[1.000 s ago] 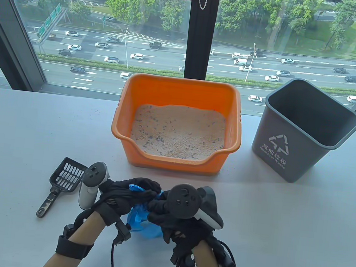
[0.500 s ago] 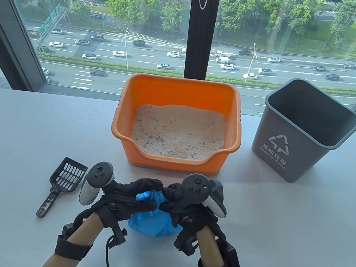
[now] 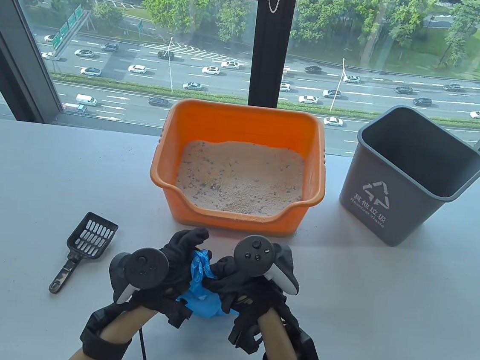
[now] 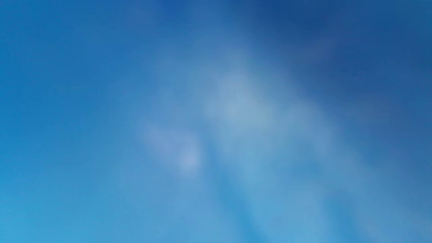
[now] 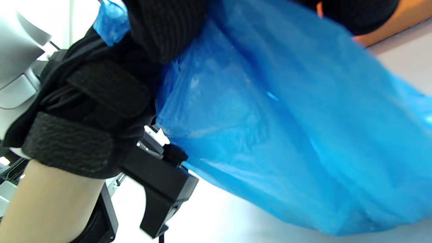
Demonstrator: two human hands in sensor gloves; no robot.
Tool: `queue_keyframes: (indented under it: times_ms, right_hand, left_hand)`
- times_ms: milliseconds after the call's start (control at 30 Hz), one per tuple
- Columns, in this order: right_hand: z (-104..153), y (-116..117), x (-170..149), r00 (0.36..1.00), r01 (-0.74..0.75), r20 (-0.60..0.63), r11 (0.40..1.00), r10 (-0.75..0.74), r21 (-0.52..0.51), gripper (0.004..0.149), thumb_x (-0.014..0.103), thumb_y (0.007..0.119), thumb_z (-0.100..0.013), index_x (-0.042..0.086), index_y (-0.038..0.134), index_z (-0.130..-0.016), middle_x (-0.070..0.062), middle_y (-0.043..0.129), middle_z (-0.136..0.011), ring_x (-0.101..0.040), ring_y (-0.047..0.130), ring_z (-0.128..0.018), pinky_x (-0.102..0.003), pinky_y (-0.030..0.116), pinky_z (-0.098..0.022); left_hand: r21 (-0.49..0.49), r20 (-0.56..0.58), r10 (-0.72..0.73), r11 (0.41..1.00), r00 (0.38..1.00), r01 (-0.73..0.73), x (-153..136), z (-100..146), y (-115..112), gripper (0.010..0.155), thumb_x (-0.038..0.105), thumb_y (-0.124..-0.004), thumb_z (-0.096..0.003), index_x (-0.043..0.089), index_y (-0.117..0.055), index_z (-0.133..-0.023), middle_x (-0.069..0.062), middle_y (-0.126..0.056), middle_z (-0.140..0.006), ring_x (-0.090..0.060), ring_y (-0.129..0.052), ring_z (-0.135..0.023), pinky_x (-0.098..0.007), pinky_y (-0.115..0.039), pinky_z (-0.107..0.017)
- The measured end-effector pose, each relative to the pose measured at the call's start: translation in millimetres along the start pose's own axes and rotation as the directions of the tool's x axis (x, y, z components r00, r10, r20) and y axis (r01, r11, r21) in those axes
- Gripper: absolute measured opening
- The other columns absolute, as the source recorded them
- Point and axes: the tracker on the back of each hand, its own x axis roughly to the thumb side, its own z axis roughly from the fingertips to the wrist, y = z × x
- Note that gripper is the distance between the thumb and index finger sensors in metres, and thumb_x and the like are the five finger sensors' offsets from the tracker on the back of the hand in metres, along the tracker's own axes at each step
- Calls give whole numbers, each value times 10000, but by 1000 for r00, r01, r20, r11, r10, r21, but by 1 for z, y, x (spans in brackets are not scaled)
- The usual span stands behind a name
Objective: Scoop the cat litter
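Table view: low in the centre of the frame, the left hand (image 3: 180, 259) and the right hand (image 3: 229, 279) meet over a blue plastic bag (image 3: 201, 287). Both hands curl their fingers round the bag's gathered top, a twisted blue tuft poking up between them, while the bag's body bulges below on the white surface (image 3: 380, 310). Left of the hands, a dark slotted scoop (image 3: 85, 245) lies flat on the surface, apart from them, its handle pointing to the lower left. Just above the hands, mid-frame, stands the orange litter box (image 3: 242, 120) with pale, speckled litter (image 3: 240, 180) inside. At the right stands a grey bin (image 3: 411, 176), well apart from the box.

Left wrist view: the whole frame is a blurred blue, the bag (image 4: 216, 135) pressed close to the lens; no fingers show.

Right wrist view: the bag (image 5: 287, 128) fills the centre and right, its bottom on the surface (image 5: 219, 219). At the upper left the gloved left hand (image 5: 101, 84) grips the bag's top.
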Motion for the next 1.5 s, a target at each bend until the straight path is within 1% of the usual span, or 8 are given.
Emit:
queue_keyframes:
  times_ms: [233, 367, 700, 867, 933, 1033, 1167, 1500]
  right_hand:
    - [-1, -5, -20, 965, 251, 62, 966, -254, 57, 874, 652, 710, -322, 98, 599, -988, -196, 647, -945, -287, 742, -661, -526, 605, -532]
    - [0, -12, -33, 847, 514, 145, 858, -511, 22, 664, 533, 721, -409, 159, 674, -956, -211, 696, -902, -300, 760, -614, -532, 604, -508]
    - [-3, -14, -36, 921, 364, 105, 926, -374, 100, 332, 326, 795, -427, 174, 825, -720, -123, 829, -729, -239, 818, -492, -516, 671, -464]
    - [0, -19, -40, 935, 349, 71, 937, -348, -13, 334, 353, 775, -432, 175, 809, -714, -111, 833, -702, -220, 820, -468, -505, 681, -446]
    - [2, -23, -43, 939, 341, 58, 939, -339, -44, 333, 358, 761, -439, 178, 795, -717, -108, 825, -704, -214, 816, -468, -500, 682, -444]
    - [5, -27, -50, 929, 369, 50, 928, -367, -56, 333, 357, 761, -443, 173, 793, -719, -110, 823, -704, -216, 814, -466, -501, 680, -443]
    - [8, -33, -58, 940, 340, 23, 936, -340, -86, 331, 354, 762, -439, 173, 802, -713, -115, 827, -703, -223, 816, -467, -506, 678, -442]
    - [26, -36, -130, 938, 155, -299, 984, -175, -89, 322, 334, 753, -419, 188, 814, -700, -114, 823, -709, -227, 810, -481, -517, 662, -459]
  left_hand:
    - [-25, -44, 109, 994, 993, -110, -14, -1, 0, 817, 629, -691, -392, 230, -498, -1077, -115, -748, -951, -58, -978, -421, -166, -834, -220]
    - [-80, 8, 138, 987, 990, -137, -13, -3, -5, 897, 658, -716, -324, 255, -488, -1091, -138, -721, -981, -55, -974, -413, -168, -833, -224]
    - [-384, 137, 189, 915, 972, -124, -4, -11, -16, 871, 555, -856, -356, 287, -484, -1097, -151, -705, -1008, -94, -979, -439, -208, -832, -242]
    - [-498, 224, 352, 843, 909, -203, -3, -13, -6, 803, 296, -852, -530, 643, -293, -990, -51, -188, -1189, -283, -693, -939, -440, -703, -579]
    - [-523, 243, 387, 824, 889, -215, 0, -14, 1, 645, 291, -858, -528, 579, -522, -996, -67, -254, -1200, -295, -675, -958, -457, -691, -594]
    - [-356, 270, 331, 907, 904, -226, 3, -10, 7, 406, 354, -877, -486, 451, -833, -878, -33, -691, -1092, -273, -801, -883, -443, -722, -562]
    - [6, 149, 235, 971, 960, -239, -6, -3, 15, 398, 460, -852, -392, 346, -932, -765, 71, -927, -826, -197, -919, -741, -488, -694, -591]
    - [-68, -398, 67, 992, 915, -102, -96, 3, 33, 383, 425, -805, -432, 261, -925, -757, -9, -1000, -628, -189, -971, -501, -398, -745, -435]
